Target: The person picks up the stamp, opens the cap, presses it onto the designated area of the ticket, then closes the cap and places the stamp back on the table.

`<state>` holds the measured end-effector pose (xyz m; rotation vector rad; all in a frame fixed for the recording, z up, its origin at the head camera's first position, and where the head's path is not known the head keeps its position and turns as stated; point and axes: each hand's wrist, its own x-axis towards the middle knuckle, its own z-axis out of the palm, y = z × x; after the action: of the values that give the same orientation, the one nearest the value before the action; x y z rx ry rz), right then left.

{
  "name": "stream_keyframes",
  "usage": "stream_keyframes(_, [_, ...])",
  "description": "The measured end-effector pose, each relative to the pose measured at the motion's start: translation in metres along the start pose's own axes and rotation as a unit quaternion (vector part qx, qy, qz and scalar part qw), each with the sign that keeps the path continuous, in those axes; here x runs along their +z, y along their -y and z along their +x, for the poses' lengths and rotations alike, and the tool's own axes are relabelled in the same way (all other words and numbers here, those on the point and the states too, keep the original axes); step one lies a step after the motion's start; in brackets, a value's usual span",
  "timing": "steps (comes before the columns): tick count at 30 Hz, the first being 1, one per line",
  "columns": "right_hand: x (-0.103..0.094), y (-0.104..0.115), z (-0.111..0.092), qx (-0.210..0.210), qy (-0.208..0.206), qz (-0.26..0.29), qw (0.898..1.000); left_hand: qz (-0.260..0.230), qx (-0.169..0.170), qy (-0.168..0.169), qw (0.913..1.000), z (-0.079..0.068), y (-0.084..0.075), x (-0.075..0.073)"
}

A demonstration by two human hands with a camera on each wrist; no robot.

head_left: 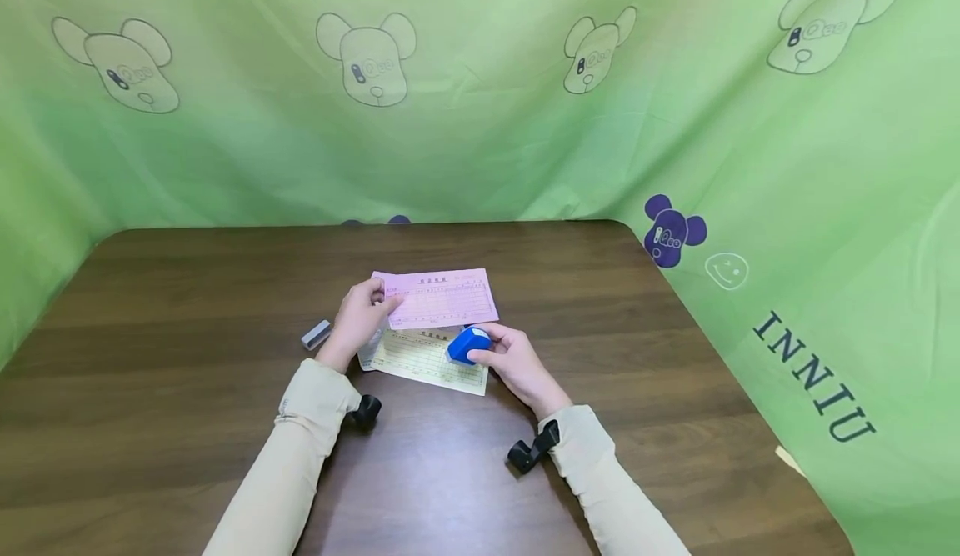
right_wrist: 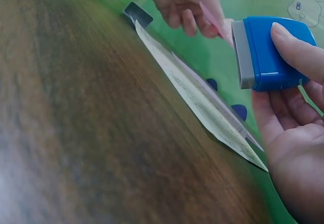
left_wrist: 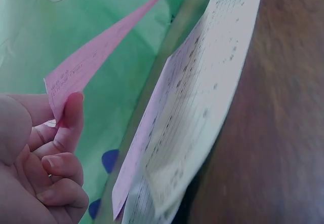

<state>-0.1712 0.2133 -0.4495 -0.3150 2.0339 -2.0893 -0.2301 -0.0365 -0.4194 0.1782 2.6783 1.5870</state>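
My left hand (head_left: 360,318) pinches the left end of a pink printed slip (head_left: 442,299) between thumb and fingers. In the left wrist view that slip (left_wrist: 96,51) is lifted, slanting above the other sheets. A blue stamp (head_left: 469,344) with a grey base is gripped by my right hand (head_left: 521,364), thumb on one side and fingers on the other. Below it lies a pale yellow printed slip (head_left: 431,364), with a whitish slip (head_left: 367,356) partly covered under its left end. Another pink sheet (left_wrist: 139,163) shows beside the yellow slip in the left wrist view.
A small grey cap-like block (head_left: 316,335) lies on the brown wooden table (head_left: 187,389), left of my left hand. Green printed cloth (head_left: 480,147) hangs behind the table and along its right side. Black straps with small devices (head_left: 534,449) sit at both wrists.
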Motion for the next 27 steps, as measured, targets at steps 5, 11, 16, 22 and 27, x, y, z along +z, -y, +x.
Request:
stream_keyframes(5, [0.0,0.0,0.0,-0.001,0.011,0.006,1.0,-0.016,0.003,0.018,0.9997,0.012,-0.007,0.009])
stream_keyframes(11, [0.0,0.002,-0.002,-0.001,0.015,0.01,1.0,-0.014,0.012,0.044,0.9989,0.026,-0.018,0.021])
stream_keyframes(16, [-0.001,0.001,-0.002,-0.002,0.022,0.015,1.0,0.002,0.012,0.063,0.9979,0.035,-0.02,0.03])
stream_keyframes(22, [-0.002,-0.001,-0.003,-0.006,0.023,0.02,1.0,-0.001,0.021,0.075,0.9969,0.039,-0.018,0.041])
stream_keyframes(27, [-0.001,0.0,-0.004,-0.011,0.025,0.021,0.999,-0.004,0.027,0.085,0.996,0.039,-0.016,0.049])
